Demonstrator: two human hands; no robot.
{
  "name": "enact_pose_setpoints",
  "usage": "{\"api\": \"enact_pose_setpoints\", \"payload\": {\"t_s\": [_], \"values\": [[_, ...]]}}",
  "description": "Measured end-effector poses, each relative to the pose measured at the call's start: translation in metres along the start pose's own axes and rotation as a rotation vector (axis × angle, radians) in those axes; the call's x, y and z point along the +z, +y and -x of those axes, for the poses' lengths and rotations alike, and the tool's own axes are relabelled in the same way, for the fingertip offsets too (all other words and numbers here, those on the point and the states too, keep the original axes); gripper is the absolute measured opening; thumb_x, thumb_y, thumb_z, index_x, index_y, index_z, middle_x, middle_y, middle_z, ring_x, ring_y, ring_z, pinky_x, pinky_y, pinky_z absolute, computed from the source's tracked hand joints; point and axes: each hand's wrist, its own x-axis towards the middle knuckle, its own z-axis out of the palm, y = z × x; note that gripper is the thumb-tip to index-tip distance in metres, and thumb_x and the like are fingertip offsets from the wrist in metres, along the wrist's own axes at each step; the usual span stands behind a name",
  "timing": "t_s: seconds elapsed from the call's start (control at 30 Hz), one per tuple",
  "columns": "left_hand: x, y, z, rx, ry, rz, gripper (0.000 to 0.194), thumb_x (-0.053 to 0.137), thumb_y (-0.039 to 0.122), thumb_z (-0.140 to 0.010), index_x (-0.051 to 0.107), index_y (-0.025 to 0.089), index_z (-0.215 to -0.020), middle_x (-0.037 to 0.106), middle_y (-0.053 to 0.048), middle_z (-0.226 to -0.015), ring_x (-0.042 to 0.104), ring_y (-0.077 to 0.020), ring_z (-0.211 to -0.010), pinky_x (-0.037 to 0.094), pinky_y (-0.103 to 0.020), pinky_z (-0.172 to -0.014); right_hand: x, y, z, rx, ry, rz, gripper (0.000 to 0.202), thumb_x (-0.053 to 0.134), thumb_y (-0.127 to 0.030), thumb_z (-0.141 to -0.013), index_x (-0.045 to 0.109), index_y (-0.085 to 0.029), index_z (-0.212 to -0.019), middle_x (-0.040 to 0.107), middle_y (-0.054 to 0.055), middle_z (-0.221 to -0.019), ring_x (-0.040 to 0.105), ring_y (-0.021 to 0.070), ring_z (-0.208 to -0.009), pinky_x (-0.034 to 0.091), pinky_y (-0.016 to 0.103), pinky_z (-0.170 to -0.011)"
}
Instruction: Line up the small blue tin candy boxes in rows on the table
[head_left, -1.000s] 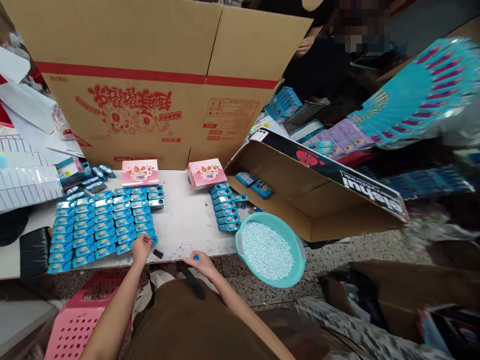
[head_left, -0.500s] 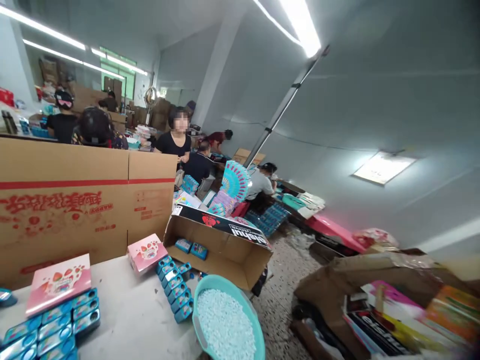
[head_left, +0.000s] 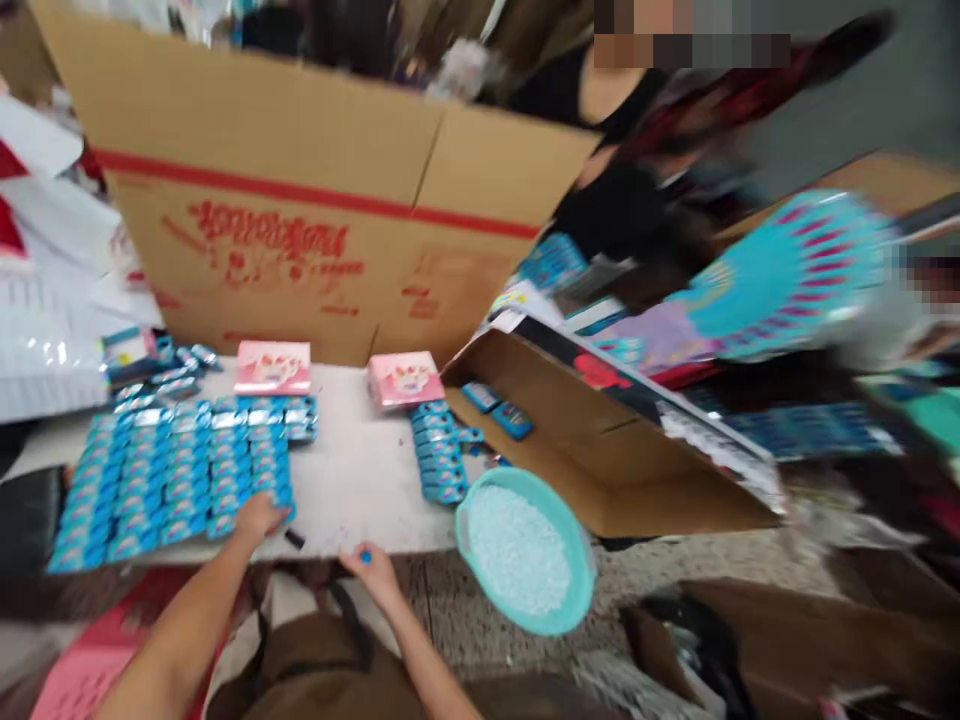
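Note:
My left hand (head_left: 260, 517) is at the front right corner of a block of small blue containers (head_left: 180, 470), fingers closed on one at the end of a row. My right hand (head_left: 377, 573) is just off the table's front edge, with a small round blue cap (head_left: 365, 556) between its fingers. A small black piece (head_left: 295, 539) lies between the hands. Further right stands a shorter double row of blue containers (head_left: 439, 455). A turquoise basin (head_left: 466, 545) full of small white pellets is beside it. Motion blur softens the details.
Two pink boxes (head_left: 273, 368) sit at the back, before a tall cardboard carton (head_left: 300, 270). An open box (head_left: 645, 490) lies on its side at the right, with two blue packs inside. Loose blue pieces (head_left: 176, 375) are piled at the back left. A person (head_left: 622, 110) stands beyond.
My view has swung down and left from the room to the table. Both hands have come into sight, along with the full block of blue containers.

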Motion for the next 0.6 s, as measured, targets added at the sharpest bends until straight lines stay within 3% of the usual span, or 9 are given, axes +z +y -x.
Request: {"api": "enact_pose_setpoints", "payload": {"t_s": [0.1,0.17,0.3,0.47,0.6], "values": [[0.016,-0.021,0.006,-0.069,-0.129,-0.065,0.041,0.054,0.05,-0.079,0.062,0.017,-0.056,0.066,-0.007,-0.064,0.062,-0.0197,-0.068,0.044,-0.029,-0.065,0.034,0.009,0.032,0.068,0.043,-0.13,0.032,0.063,-0.049,-0.058,0.05,-0.019,-0.056,0.049,-0.004,-0.047,0.047,0.0113,-0.049,0.034,0.021,-0.046],[0.019,-0.017,0.007,-0.062,-0.077,-0.106,0.044,0.051,0.052,-0.079,0.063,0.018,-0.055,0.067,-0.008,-0.065,0.063,-0.0213,-0.07,0.043,-0.028,-0.063,0.04,0.001,0.039,0.101,0.042,-0.212,0.035,0.063,-0.052,-0.058,0.047,-0.02,-0.055,0.044,-0.006,-0.044,0.042,0.01,-0.045,0.031,0.022,-0.045],[0.017,-0.009,0.021,-0.017,0.09,-0.175,0.049,0.044,0.056,-0.081,0.066,0.017,-0.064,0.068,-0.012,-0.075,0.063,-0.0253,-0.082,0.041,-0.029,-0.064,0.03,-0.024,0.041,0.161,0.015,-0.408,0.036,0.06,-0.053,-0.06,0.044,-0.021,-0.06,0.038,-0.009,-0.041,0.033,0.0075,-0.038,0.025,0.021,-0.041],[0.019,-0.02,0.051,0.103,0.184,-0.102,0.059,0.023,0.056,-0.089,0.067,0.019,-0.075,0.068,-0.01,-0.08,0.062,-0.0237,-0.079,0.04,-0.029,-0.063,0.015,-0.042,0.045,0.213,0.003,-0.76,0.024,0.055,-0.04,-0.062,0.049,-0.019,-0.071,0.049,-0.005,-0.056,0.037,0.0062,-0.04,0.018,0.021,-0.039],[0.034,-0.024,0.071,0.345,0.267,-0.106,0.039,0.034,0.043,-0.09,0.065,0.02,-0.093,0.068,-0.008,-0.091,0.059,-0.0238,-0.091,0.042,-0.032,-0.077,0.016,-0.049,0.045,0.165,-0.017,-0.84,0.026,0.055,-0.032,-0.06,0.053,-0.017,-0.082,0.052,-0.003,-0.063,0.037,0.0051,-0.043,0.018,0.021,-0.04]]}}
